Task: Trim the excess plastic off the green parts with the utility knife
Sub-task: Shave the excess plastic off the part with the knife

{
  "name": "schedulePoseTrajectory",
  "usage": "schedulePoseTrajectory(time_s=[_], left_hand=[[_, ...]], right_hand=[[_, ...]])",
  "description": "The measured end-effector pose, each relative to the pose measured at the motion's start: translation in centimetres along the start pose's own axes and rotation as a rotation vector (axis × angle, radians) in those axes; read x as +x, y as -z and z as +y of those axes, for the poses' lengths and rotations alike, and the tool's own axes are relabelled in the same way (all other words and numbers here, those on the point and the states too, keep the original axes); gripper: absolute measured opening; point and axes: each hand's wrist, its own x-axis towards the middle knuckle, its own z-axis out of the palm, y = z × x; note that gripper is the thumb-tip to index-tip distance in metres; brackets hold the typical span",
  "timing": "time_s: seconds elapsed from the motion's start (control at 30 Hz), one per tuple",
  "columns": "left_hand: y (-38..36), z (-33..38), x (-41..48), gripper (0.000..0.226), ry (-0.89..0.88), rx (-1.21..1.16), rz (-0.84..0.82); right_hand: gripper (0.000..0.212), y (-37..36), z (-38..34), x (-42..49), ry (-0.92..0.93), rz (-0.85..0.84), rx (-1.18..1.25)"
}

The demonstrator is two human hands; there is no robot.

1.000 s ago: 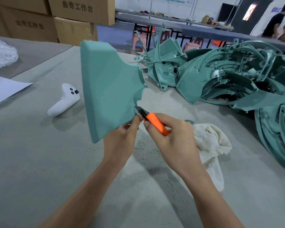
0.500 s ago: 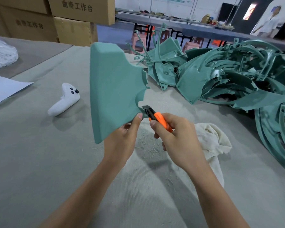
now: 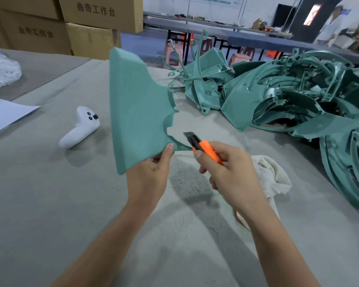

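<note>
Green plastic part [image 3: 137, 112] is held upright above the tabletop [image 3: 50, 204], the left hand [image 3: 149, 177] pinching its lower edge; the right hand [image 3: 230, 172] grips the orange utility knife [image 3: 203, 147], blade just beside the scalloped rim; better to shave thinly along that rim, away from the thumb; the cardboard boxes [image 3: 100, 13] behind are closed, contents unseen; an untrimmed pile [image 3: 298, 96] lies at right.

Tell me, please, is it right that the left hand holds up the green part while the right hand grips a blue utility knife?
Not quite: in the head view the utility knife is orange, not blue. The left hand does hold up the green part, and the right hand grips the knife.
</note>
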Motion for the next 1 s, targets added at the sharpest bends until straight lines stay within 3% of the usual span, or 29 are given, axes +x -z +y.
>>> schedulePoseTrajectory(time_s=[0.1, 0.27, 0.43, 0.63, 0.8, 1.0], left_hand=[[0.1, 0.0, 0.2, 0.014, -0.025, -0.049, 0.015], [-0.1, 0.4, -0.1, 0.008, -0.058, -0.011, -0.028], [-0.2, 1.1, -0.3, 0.013, -0.030, -0.012, -0.037], [-0.1, 1.3, -0.3, 0.011, -0.062, -0.029, -0.016], [-0.1, 1.1, -0.3, 0.014, -0.020, -0.043, -0.041], [-0.1, 1.0, -0.1, 0.013, -0.112, -0.024, -0.062]], right_hand=[[0.023, 0.7, 0.6, 0.3, -0.035, 0.074, -0.014], [0.021, -0.2, 0.2, -0.1, -0.040, 0.025, -0.032], [0.021, -0.4, -0.5, -0.3, -0.288, -0.185, 0.384], [0.034, -0.5, -1.2, -0.3, -0.455, -0.356, 0.682], [0.032, -0.2, -1.5, -0.2, -0.544, -0.474, 0.856], [0.032, -0.1, -1.4, -0.1, -0.592, -0.526, 0.923]])
